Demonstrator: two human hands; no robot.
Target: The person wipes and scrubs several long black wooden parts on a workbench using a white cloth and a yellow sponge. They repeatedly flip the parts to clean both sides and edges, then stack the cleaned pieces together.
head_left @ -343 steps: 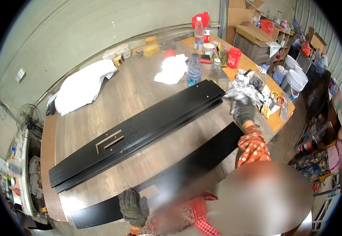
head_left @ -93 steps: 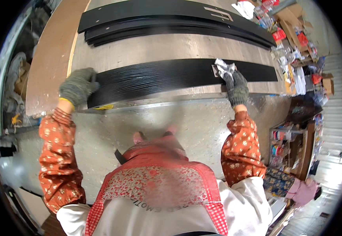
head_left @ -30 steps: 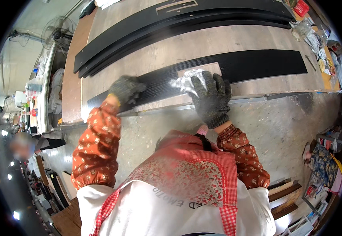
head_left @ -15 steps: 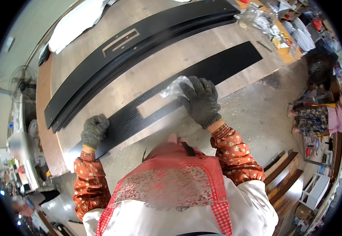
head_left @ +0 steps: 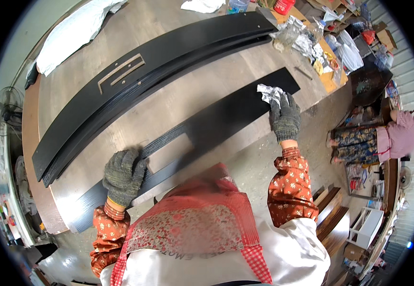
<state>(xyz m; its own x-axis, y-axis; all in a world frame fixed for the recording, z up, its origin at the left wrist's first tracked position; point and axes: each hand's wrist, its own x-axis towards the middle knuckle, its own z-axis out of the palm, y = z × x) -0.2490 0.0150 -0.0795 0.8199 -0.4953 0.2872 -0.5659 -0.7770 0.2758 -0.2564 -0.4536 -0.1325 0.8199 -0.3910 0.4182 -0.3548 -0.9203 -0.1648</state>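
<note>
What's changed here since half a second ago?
The grey-gloved right hand, holding a crumpled white wipe, moved from beside the rectangular cutout toward the right end of the long black board. The grey-gloved left hand shifted toward the cutout. The stacked black boards stayed put.

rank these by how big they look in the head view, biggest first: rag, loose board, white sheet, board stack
1. board stack
2. loose board
3. white sheet, judged by the part in view
4. rag, clearly the smallest
</note>
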